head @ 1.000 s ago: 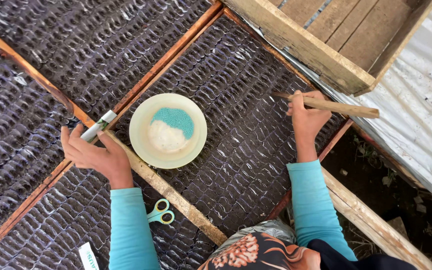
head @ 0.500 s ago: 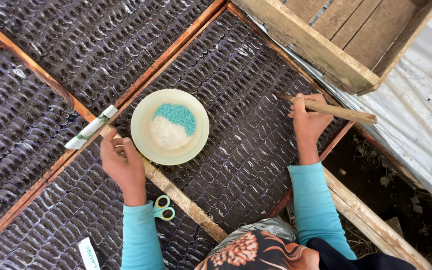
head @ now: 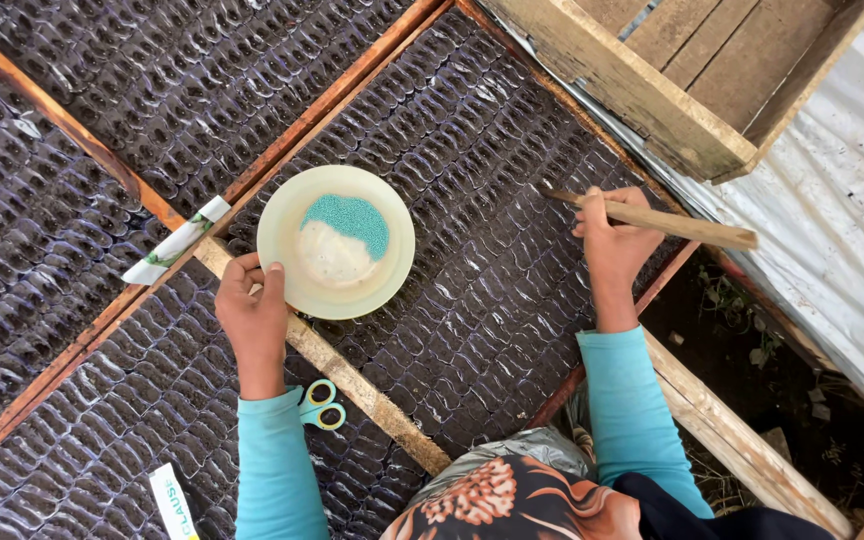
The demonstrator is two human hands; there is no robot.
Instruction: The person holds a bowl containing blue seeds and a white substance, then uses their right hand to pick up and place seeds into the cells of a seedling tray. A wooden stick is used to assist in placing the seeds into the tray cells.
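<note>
A pale yellow round plastic plate (head: 282, 250) holding teal seeds rests on the dark bed of soil-filled seedling bags (head: 472, 290). The left hand (head: 252, 315) pinches its near rim, thumb on top. The right hand (head: 612, 245) is clenched around a thin wooden stick (head: 682, 224), tip pointing left.

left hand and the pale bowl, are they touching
Touching: in the head view the left hand has thumb and fingers on the rim of the bowl.
</note>
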